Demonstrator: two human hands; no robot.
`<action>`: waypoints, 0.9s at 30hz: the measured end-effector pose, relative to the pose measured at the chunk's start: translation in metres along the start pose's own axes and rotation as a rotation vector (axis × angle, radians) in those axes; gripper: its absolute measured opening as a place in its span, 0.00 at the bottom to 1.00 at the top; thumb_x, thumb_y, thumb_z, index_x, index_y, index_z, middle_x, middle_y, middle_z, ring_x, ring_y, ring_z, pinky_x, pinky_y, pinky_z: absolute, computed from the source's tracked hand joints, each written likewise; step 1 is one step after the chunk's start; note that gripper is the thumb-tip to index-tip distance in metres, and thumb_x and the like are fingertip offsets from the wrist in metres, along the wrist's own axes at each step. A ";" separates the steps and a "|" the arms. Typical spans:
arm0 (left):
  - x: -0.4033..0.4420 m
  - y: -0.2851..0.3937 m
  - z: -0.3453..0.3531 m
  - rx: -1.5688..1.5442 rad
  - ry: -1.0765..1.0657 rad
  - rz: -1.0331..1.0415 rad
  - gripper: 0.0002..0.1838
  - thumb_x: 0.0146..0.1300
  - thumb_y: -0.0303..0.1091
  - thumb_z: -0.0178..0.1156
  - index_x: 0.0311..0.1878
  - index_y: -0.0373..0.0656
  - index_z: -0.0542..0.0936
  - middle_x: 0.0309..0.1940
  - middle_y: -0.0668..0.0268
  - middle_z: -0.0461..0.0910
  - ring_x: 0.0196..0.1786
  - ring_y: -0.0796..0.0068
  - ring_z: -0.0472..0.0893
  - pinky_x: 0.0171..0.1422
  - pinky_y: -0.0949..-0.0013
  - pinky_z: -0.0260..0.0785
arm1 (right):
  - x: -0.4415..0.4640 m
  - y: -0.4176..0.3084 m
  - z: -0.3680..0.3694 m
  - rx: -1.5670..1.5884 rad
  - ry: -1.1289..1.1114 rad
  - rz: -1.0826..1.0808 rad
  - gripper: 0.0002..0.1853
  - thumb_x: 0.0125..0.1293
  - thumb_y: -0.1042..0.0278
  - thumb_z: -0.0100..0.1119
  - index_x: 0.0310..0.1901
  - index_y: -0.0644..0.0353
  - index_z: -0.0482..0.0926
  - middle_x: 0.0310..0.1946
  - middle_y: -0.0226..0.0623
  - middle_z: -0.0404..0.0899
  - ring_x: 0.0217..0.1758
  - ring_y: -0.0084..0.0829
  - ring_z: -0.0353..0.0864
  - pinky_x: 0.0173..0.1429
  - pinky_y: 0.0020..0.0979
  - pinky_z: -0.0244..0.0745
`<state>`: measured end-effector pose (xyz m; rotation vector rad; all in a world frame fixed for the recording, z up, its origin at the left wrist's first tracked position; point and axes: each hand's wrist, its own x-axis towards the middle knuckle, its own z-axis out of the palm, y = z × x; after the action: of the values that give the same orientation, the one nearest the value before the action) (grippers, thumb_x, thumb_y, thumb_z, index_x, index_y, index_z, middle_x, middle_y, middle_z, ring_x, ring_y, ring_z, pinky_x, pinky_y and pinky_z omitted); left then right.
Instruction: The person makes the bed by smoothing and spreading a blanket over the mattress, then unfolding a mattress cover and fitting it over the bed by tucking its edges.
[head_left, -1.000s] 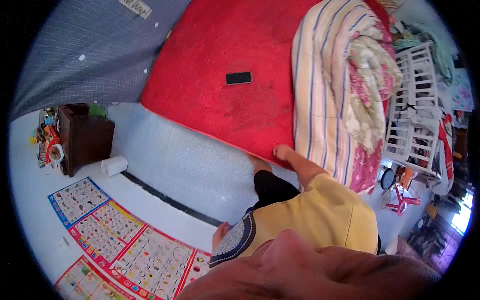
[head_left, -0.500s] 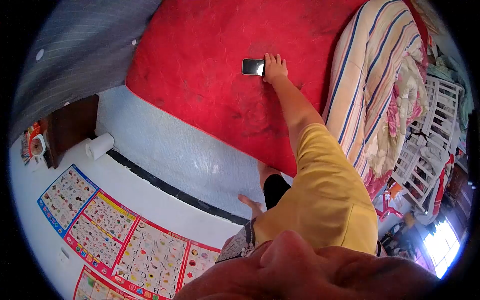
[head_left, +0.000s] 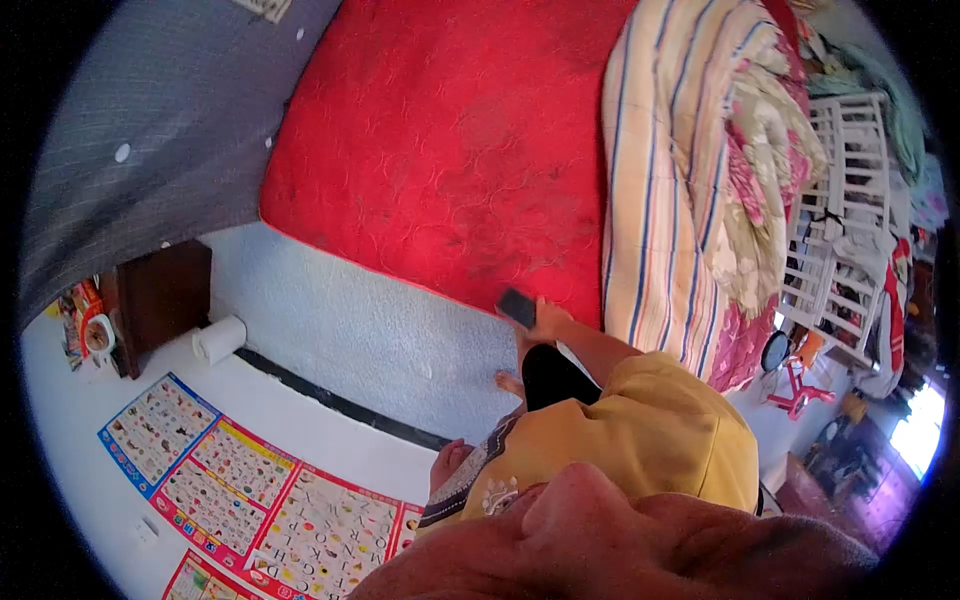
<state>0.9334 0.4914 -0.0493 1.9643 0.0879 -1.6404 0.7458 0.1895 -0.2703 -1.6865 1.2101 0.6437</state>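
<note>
My right hand (head_left: pixel 548 320) is closed around one end of a dark phone (head_left: pixel 517 308). It holds the phone tilted, over the near edge of the red mattress (head_left: pixel 450 170) and close to my leg. Some of the fingers are hidden from this angle. My left hand cannot be made out. A patch of skin (head_left: pixel 452 462) beside the hem of my yellow shirt looks like a foot.
A striped quilt (head_left: pixel 650 180) lies bunched along the mattress's right side, with a white slatted rack (head_left: pixel 840 210) beyond. Dark fabric (head_left: pixel 170 120) hangs at left, near a brown cabinet (head_left: pixel 165 290). A white roll (head_left: pixel 218 340) and wall posters (head_left: pixel 325 520) appear below.
The phone lay on the mattress under my fingers; now it is lifted in my right hand and drawn back towards my body. The view has shifted, and my feet have changed position.
</note>
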 end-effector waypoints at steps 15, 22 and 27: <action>0.061 -0.094 0.032 0.740 -0.329 0.476 0.18 0.67 0.38 0.54 0.55 0.37 0.75 0.37 0.58 0.83 0.41 0.73 0.82 0.47 0.71 0.73 | -0.357 0.203 0.098 0.681 0.463 0.100 0.43 0.43 0.42 0.70 0.50 0.74 0.68 0.32 0.50 0.80 0.33 0.44 0.81 0.38 0.38 0.75; 0.005 -0.071 0.194 1.232 -0.582 0.681 0.20 0.64 0.40 0.52 0.53 0.38 0.77 0.35 0.61 0.83 0.38 0.73 0.82 0.47 0.70 0.72 | -0.504 0.293 0.183 1.400 0.662 0.160 0.24 0.49 0.47 0.69 0.31 0.62 0.75 0.19 0.33 0.74 0.16 0.23 0.69 0.20 0.28 0.63; -0.038 -0.106 0.315 1.399 -0.694 0.824 0.18 0.65 0.38 0.50 0.52 0.36 0.77 0.34 0.60 0.83 0.37 0.74 0.81 0.44 0.69 0.72 | -0.574 0.389 0.259 1.557 0.608 0.381 0.25 0.50 0.42 0.67 0.27 0.59 0.74 0.16 0.30 0.70 0.16 0.23 0.68 0.19 0.27 0.61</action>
<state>0.6033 0.4465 -0.0808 1.5043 -2.2740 -1.7042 0.1964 0.6388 -0.0591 -0.2720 1.7217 -0.6321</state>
